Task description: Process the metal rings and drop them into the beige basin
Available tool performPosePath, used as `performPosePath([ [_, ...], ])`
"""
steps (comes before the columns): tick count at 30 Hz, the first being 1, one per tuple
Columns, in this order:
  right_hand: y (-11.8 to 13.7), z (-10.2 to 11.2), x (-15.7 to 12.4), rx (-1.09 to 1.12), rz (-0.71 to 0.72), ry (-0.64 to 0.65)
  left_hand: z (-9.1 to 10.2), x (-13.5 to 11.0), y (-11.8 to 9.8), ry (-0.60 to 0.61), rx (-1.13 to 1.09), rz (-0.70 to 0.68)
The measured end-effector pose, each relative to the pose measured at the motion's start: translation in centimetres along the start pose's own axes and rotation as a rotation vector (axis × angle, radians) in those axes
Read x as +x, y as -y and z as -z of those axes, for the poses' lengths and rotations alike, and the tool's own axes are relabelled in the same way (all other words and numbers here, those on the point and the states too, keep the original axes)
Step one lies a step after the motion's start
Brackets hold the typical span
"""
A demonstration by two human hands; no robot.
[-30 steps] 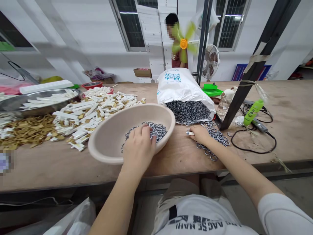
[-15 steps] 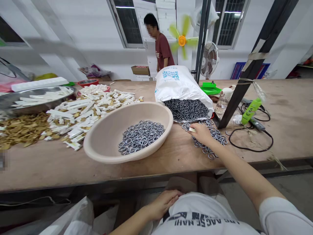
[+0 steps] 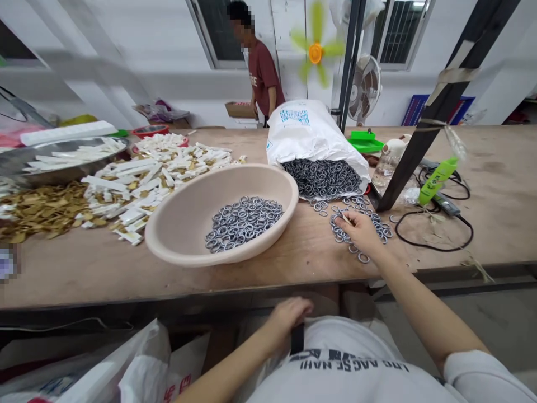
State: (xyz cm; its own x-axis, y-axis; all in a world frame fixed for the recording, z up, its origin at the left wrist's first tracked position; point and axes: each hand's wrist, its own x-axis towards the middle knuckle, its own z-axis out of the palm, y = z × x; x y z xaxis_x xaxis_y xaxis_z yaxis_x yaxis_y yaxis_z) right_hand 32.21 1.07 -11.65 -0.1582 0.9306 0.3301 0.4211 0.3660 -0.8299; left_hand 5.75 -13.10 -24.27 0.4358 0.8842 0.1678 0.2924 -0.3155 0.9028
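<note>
My right hand (image 3: 361,233) rests on loose grey metal rings (image 3: 381,229) scattered on the wooden table (image 3: 293,263). Its fingers pinch a small white piece (image 3: 346,219). My left hand (image 3: 289,313) is down at my lap below the table edge, fingers curled against the hem of my white shirt (image 3: 356,369). A beige basin (image 3: 176,246) left of my right hand holds a heap of the same rings (image 3: 243,221). Behind my right hand a white sack (image 3: 308,131) lies on its side, rings spilling from its mouth (image 3: 323,178).
White plastic pieces (image 3: 155,170) and gold metal bits (image 3: 39,210) cover the table's left, beside a steel tray (image 3: 12,162). A slanted black post (image 3: 419,140), green bottle (image 3: 437,179) and black cable (image 3: 436,243) lie right. A person in a red shirt (image 3: 262,78) stands behind. Plastic bags (image 3: 138,364) sit lower left.
My left hand left the basin's rings and dropped to my lap. My right hand slid a little to the right over the loose rings. The person behind walked left.
</note>
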Motion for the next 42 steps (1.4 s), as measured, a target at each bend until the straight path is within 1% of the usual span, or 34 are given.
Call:
performPosePath([
  [1,0.5,-0.4,-1.0,0.101,-0.024,-0.003,-0.2,1.4,-1.6,-0.098,-0.004,-0.086],
  [2,0.9,-0.9,-2.0,0.193,-0.040,-0.020,-0.4,3.0,-3.2,-0.176,-0.019,-0.102],
  [3,1.3,-1.5,-3.0,0.256,-0.049,-0.047,-0.5,4.6,-4.8,-0.255,-0.040,-0.085],
  [4,1.7,-2.1,-3.9,0.282,-0.052,-0.070,-0.5,6.2,-6.2,-0.336,-0.087,-0.035],
  [5,1.9,-2.7,-4.7,0.287,-0.057,-0.083,-0.4,7.7,-7.3,-0.350,-0.128,0.000],
  [7,2.1,-3.7,-5.7,0.278,-0.076,-0.070,-0.2,10.3,-8.6,-0.251,-0.192,0.038],
  [8,2.1,-4.0,-6.0,0.278,-0.085,-0.054,-0.1,11.3,-8.8,-0.240,-0.247,0.055],
  [10,1.8,-4.2,-6.0,0.300,-0.089,-0.021,0.3,12.4,-8.5,-0.213,-0.350,0.085],
  [14,1.3,-4.3,-5.6,0.362,-0.039,0.042,0.9,12.8,-7.8,-0.169,-0.557,0.142],
  [16,1.3,-4.5,-5.6,0.382,-0.025,0.044,0.7,12.5,-8.1,-0.189,-0.653,0.178],
  [19,1.6,-4.9,-5.8,0.408,-0.040,0.021,-0.2,12.2,-9.0,-0.252,-0.741,0.200],
  [21,1.9,-5.0,-5.7,0.482,-0.078,0.030,-0.9,12.1,-9.5,-0.260,-0.770,0.187],
  [23,2.1,-4.6,-5.5,0.547,-0.122,0.050,-1.4,12.0,-9.9,-0.224,-0.796,0.165],
  [26,2.4,-3.7,-5.1,0.480,-0.103,0.021,-1.6,11.9,-10.0,-0.193,-0.823,0.150],
  [29,2.9,-3.2,-5.3,0.421,-0.063,0.051,-1.5,11.8,-9.9,-0.226,-0.822,0.153],
  [31,3.2,-3.3,-5.5,0.449,-0.081,0.090,-1.6,11.8,-9.8,-0.251,-0.820,0.167],
  [33,3.3,-3.5,-5.7,0.447,-0.103,0.079,-1.6,11.7,-9.8,-0.269,-0.813,0.175],
  [35,3.4,-3.4,-5.9,0.377,-0.099,0.051,-1.5,11.6,-9.7,-0.278,-0.805,0.164],
  [37,3.6,-3.1,-6.3,0.233,-0.050,0.056,-1.4,11.5,-9.7,-0.285,-0.805,0.155],
  [40,4.0,-2.6,-7.0,0.003,0.080,0.118,-1.1,11.5,-9.7,-0.312,-0.827,0.180],
  [42,4.3,-2.5,-7.3,-0.082,0.163,0.138,-1.1,11.5,-9.7,-0.332,-0.852,0.202],
])
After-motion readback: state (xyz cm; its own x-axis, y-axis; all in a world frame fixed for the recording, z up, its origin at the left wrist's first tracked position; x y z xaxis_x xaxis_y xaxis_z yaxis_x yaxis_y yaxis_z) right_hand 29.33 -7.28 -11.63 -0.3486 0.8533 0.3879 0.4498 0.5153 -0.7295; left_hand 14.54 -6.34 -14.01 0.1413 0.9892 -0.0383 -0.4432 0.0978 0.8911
